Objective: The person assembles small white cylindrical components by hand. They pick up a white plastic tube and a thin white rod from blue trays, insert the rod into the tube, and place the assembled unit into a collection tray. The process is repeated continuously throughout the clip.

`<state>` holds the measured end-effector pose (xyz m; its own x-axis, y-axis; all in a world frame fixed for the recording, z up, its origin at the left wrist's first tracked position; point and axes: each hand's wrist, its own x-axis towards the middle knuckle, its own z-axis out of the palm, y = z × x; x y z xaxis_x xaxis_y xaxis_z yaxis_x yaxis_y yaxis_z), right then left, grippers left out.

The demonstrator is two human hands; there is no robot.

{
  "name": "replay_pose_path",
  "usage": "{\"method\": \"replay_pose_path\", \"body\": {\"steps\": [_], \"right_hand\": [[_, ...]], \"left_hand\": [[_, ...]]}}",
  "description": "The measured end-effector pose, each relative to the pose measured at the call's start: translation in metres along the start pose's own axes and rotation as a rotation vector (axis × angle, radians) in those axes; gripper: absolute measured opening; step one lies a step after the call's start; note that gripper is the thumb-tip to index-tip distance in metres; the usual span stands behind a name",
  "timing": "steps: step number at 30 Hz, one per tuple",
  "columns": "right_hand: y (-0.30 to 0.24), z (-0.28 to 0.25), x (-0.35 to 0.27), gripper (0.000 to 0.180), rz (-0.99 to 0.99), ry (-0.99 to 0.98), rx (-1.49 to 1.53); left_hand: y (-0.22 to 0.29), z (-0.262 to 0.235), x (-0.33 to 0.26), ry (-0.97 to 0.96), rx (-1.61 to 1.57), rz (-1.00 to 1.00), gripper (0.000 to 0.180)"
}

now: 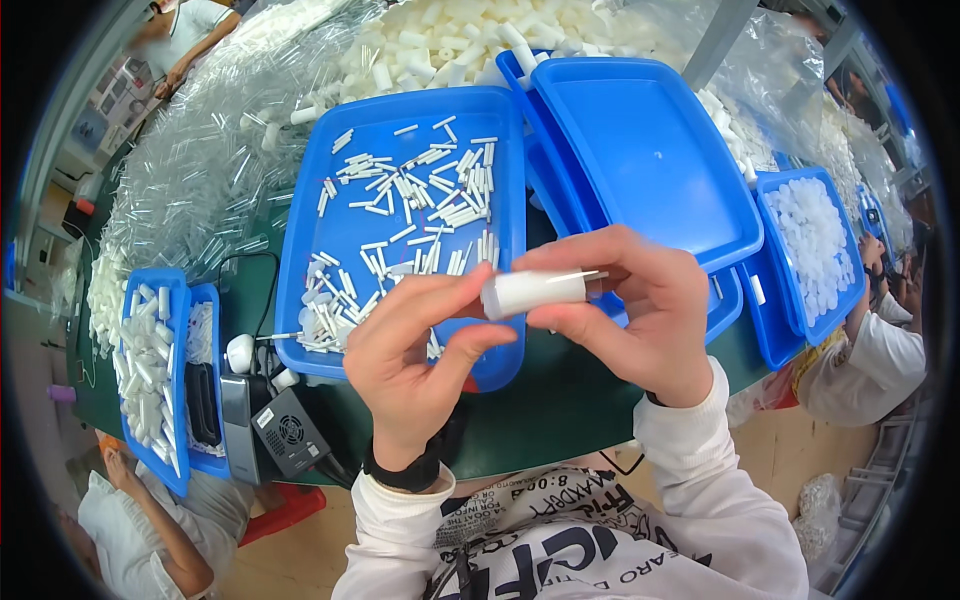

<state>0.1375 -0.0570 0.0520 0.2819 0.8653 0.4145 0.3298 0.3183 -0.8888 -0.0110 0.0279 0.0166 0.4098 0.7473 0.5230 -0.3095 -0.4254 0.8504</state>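
A short white cylinder (540, 292) with a clear sleeve or cap at its ends lies level between my hands, above the front of a blue tray. My right hand (645, 310) grips it between thumb and fingers, and a thin white stick (594, 274) juts from its right end beside those fingers. Around the left end curve the thumb and fingers of my left hand (415, 345); the fingertips touch its rim, while the thumb lies just under it. Scattered thin white sticks (400, 190) and several translucent caps (315, 300) fill the large blue tray (510, 130).
Stacked blue trays (650, 150) stand at the right, beside a tray of translucent white pieces (815, 245). A white foam-like pile (430, 45) and clear tubes (190, 170) lie behind. At the left are a parts tray (150, 380) and a dark power unit (290, 425). Co-workers sit on both sides.
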Motion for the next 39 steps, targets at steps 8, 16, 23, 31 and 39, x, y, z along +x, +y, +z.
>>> {"method": "replay_pose_path", "body": {"steps": [8,16,23,31,39], "right_hand": [[0.007,-0.003,0.004,0.023,-0.320,-0.087,-0.169],[0.009,-0.006,0.004,0.023,-0.237,-0.022,-0.138],[0.009,-0.003,-0.001,0.022,-0.106,-0.020,-0.025],[0.015,-0.001,0.004,0.018,-0.283,-0.009,-0.152],[0.012,0.000,0.003,0.025,-0.381,0.034,-0.291]], "left_hand": [[-0.003,-0.006,-0.004,-0.011,0.032,0.003,0.032],[0.004,-0.005,0.001,-0.077,0.032,-0.031,0.031],[-0.002,-0.007,-0.001,0.051,-0.010,0.015,0.022],[-0.003,0.000,-0.004,0.116,-0.024,-0.008,0.017],[-0.004,0.007,-0.010,0.137,0.065,0.019,0.019]]}}
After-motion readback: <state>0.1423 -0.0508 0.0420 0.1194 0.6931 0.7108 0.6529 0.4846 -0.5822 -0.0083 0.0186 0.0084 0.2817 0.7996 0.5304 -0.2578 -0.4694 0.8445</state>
